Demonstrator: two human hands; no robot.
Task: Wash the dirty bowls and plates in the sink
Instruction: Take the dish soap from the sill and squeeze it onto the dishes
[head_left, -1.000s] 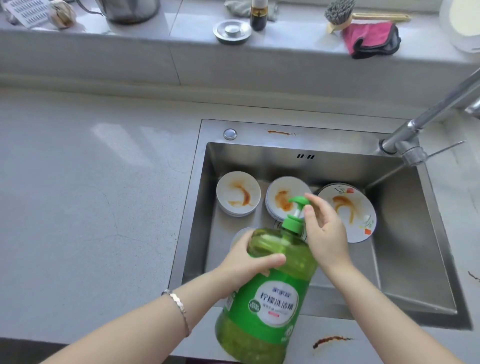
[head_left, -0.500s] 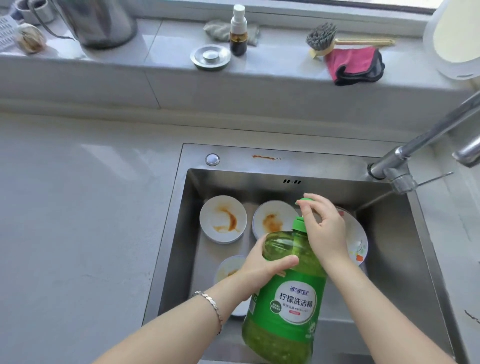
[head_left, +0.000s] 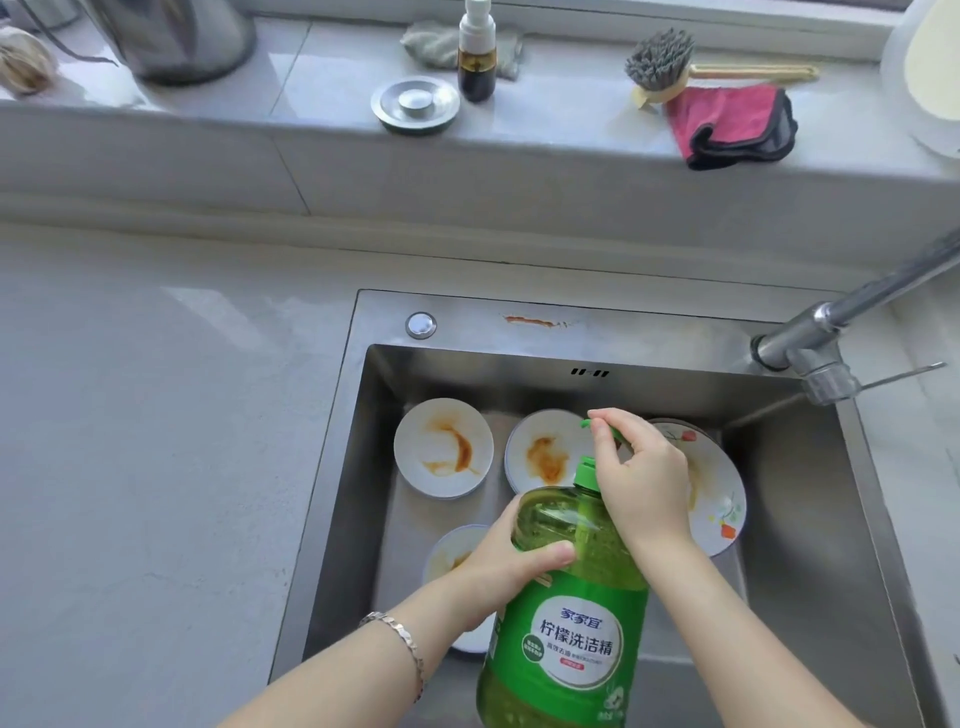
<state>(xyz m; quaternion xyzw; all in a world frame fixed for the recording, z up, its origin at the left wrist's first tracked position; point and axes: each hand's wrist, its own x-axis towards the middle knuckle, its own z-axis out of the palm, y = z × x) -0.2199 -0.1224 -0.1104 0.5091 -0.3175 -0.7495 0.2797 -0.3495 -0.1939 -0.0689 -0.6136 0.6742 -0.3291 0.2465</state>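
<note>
Gripping the green plastic detergent bottle (head_left: 571, 629) over the steel sink (head_left: 675, 325) front edge is the left hand (head_left: 511, 561); right hand (head_left: 644, 483) is clasping its pump (head_left: 586, 423)

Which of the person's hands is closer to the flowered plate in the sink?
Right. The right hand, on top of the detergent bottle, overlaps the flowered plate; the left hand grips the bottle's left side, farther off.

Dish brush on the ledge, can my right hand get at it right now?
Probably not yet: the right hand pinches the pump of the detergent bottle. The dish brush lies uncovered, though.
</note>
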